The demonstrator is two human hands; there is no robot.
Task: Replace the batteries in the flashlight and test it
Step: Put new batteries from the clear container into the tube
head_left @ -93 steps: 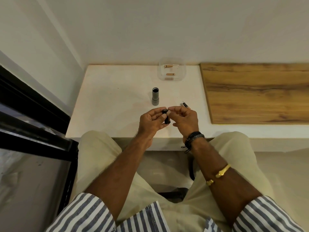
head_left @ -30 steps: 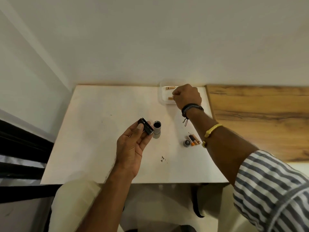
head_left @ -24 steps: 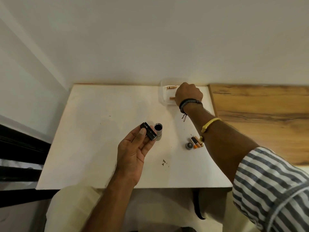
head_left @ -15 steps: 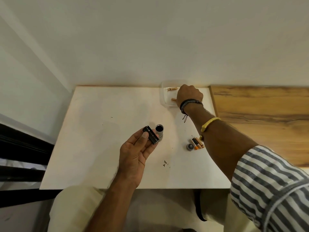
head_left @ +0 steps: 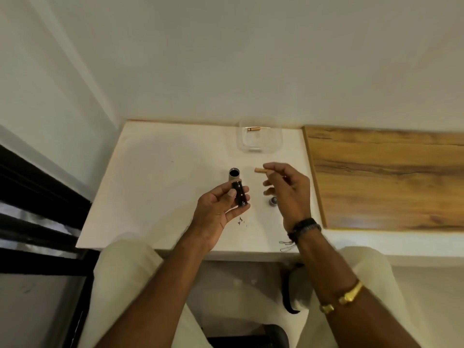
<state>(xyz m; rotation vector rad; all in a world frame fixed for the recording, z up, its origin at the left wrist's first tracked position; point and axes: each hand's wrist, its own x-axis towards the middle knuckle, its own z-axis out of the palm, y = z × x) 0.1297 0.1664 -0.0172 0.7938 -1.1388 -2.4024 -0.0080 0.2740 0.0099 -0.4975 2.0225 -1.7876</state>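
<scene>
the flashlight tube [head_left: 234, 174] stands upright and open-mouthed about the middle of the white tabletop [head_left: 150, 184], a little toward the right edge. just in front of it, the left hand [head_left: 221, 207] curls round the black battery holder [head_left: 239, 195], thumb laid along its side, holding it up off the surface. the right hand [head_left: 288, 194] hovers beside it and pinches a copper-coloured battery [head_left: 261, 170] between thumb and forefinger, its other fingers loosely bent; the battery sticks out leftward toward the tube but is apart from both tube and holder. the round cap [head_left: 273, 201] lies on the tabletop under the right hand, toward the right edge. a clear tub [head_left: 259, 146] sits at the far edge near the far right corner, with one more battery in it [head_left: 254, 129]. a wooden board [head_left: 389, 177] adjoins the right edge, and a few dark specks [head_left: 241, 221] lie near the front. the task looks about halfway: the flashlight is taken apart, the holder is out and a fresh battery is in hand. whether the holder already has any cells in it cannot be told. loading the holder, sliding it into the tube, screwing on the cap and switching on all seem left to do.
</scene>
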